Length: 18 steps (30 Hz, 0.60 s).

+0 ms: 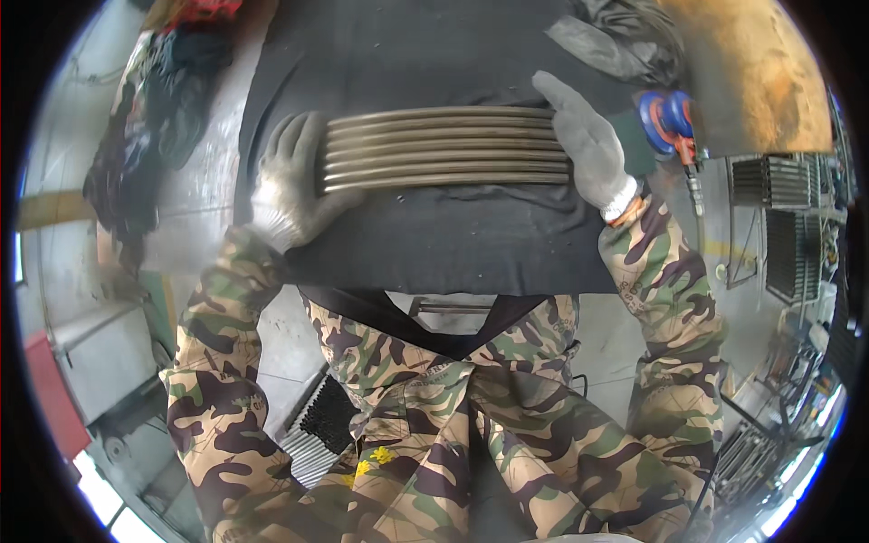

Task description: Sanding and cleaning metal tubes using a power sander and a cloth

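A row of several slim metal tubes [444, 147] lies side by side across the black cloth [407, 63] in front of me. At their left ends is my left hand [291, 181], in a pale grey work glove, with its fingers stretched out and its thumb spread below the row. My right hand [590, 149], gloved alike, stands with fingers extended along the right ends. Both palms face inward, and neither hand wraps around a tube. Whether the gloves press on the tube ends is hard to tell.
To the right of my right hand lies a blue and red air sander [668, 122] with its hose fitting. Crumpled dark plastic [625, 41] sits at the far right. Dark clothing [167, 109] lies at the left. More tubes are stacked on racks [792, 249] and below [317, 434].
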Available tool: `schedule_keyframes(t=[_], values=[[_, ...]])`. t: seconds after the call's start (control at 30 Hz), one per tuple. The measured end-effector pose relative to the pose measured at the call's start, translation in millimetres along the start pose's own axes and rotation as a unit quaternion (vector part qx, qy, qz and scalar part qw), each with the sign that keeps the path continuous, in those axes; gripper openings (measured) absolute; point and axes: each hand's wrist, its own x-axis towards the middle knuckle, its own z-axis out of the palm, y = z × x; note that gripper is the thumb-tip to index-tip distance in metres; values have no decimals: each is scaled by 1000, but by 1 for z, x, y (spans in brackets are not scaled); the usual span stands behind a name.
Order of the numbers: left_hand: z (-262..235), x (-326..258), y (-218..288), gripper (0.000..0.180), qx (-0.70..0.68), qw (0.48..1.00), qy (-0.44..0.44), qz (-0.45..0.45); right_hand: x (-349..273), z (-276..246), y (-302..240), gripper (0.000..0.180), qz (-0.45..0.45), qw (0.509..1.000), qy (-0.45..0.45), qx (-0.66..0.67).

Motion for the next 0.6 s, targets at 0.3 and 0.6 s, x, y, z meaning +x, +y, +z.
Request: schedule_keyframes(t=[0.3,0.6], values=[[3,-8,-8,107,17,1000,-9,10,-40,-54,23,55,-176,834,32,-522],[15,0,-14,109,-5,1000,6,-2,-23,-72,26,44,-155,893,65,-417]])
